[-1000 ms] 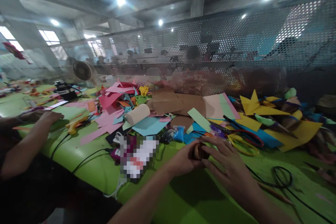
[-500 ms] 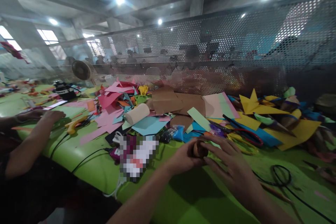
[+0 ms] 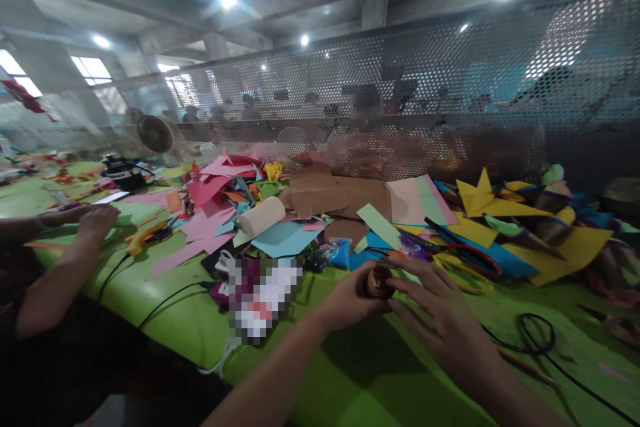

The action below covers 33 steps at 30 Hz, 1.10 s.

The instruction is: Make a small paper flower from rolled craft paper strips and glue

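Note:
A small rolled brown paper tube (image 3: 379,282) is held above the green table, its open end turned partly towards me. My left hand (image 3: 350,300) is closed round its left side, with the thumb underneath. From the right, the fingertips and thumb of my right hand (image 3: 433,303) pinch the tube's edge, the fingers fairly straight. Just beyond my hands lie a blue plastic packet (image 3: 340,253), a purple packet (image 3: 413,247) and scissors with red handles (image 3: 475,260). My fingers hide part of the tube.
Loose coloured paper (image 3: 210,207), brown sheets (image 3: 340,193) and yellow paper stars (image 3: 483,197) cover the table's back. A pixelated phone-like item (image 3: 265,303) lies left, a black cable (image 3: 535,337) right. A co-worker's hands (image 3: 97,220) work near a yellow glue gun (image 3: 143,238). A perforated screen (image 3: 350,107) stands behind.
The brown paper tube has turned slightly, so its open end shows more. My hands have barely shifted. The co-worker's hands moved a little to the left.

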Tool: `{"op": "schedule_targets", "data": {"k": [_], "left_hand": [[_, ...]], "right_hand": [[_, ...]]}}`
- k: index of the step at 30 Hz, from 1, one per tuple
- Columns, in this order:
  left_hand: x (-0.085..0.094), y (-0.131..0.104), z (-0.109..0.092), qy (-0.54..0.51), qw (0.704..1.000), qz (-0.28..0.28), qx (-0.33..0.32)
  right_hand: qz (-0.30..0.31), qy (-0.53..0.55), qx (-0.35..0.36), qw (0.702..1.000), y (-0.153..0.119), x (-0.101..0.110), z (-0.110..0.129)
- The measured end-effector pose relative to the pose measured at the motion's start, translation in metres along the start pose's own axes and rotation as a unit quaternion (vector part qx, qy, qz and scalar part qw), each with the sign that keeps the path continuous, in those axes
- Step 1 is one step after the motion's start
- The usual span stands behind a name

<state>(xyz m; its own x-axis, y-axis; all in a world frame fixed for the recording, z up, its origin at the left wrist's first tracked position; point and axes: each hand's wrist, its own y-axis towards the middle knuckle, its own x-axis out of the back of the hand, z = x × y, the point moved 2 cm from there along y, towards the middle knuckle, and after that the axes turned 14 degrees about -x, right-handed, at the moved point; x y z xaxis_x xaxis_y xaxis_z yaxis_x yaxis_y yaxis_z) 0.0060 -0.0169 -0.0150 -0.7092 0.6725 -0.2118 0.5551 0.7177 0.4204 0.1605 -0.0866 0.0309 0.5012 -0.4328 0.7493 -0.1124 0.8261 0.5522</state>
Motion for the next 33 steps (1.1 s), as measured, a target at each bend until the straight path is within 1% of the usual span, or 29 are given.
{"op": "schedule_targets", "data": {"k": [4,8,10,13,16,21,23,27,30,33], "left_hand": [[-0.001,0.001,-0.005,0.010,1.000,-0.024,0.015],[-0.002,0.003,-0.011,0.027,0.998,-0.050,0.039],[-0.002,0.004,-0.013,0.038,0.997,-0.056,0.042],[-0.002,0.005,-0.014,0.026,0.998,-0.053,0.037],[-0.001,0.005,-0.012,0.011,0.998,-0.050,0.041],[0.001,0.003,-0.006,0.052,0.994,-0.075,0.064],[0.001,0.002,-0.005,0.069,0.994,-0.068,0.058],[0.004,0.001,-0.006,0.085,0.994,-0.038,0.053],[0.005,0.000,-0.008,0.079,0.996,-0.010,0.043],[0.005,0.001,-0.011,0.056,0.998,0.001,0.035]], "right_hand": [[0.002,0.018,-0.010,1.000,-0.001,0.001,-0.005],[-0.049,0.048,-0.049,0.996,0.001,0.012,-0.017],[-0.061,0.051,-0.062,0.995,0.002,0.015,-0.020],[-0.043,0.063,-0.045,0.996,0.002,0.016,-0.018],[-0.043,0.082,-0.041,0.995,0.000,0.015,-0.016],[-0.047,0.109,-0.036,0.992,0.000,0.013,-0.022],[-0.041,0.113,-0.034,0.992,0.000,0.011,-0.023],[-0.037,0.116,-0.058,0.991,0.001,0.011,-0.023],[-0.038,0.103,-0.068,0.992,0.001,0.012,-0.024],[-0.033,0.091,-0.072,0.993,0.000,0.014,-0.025]]}}
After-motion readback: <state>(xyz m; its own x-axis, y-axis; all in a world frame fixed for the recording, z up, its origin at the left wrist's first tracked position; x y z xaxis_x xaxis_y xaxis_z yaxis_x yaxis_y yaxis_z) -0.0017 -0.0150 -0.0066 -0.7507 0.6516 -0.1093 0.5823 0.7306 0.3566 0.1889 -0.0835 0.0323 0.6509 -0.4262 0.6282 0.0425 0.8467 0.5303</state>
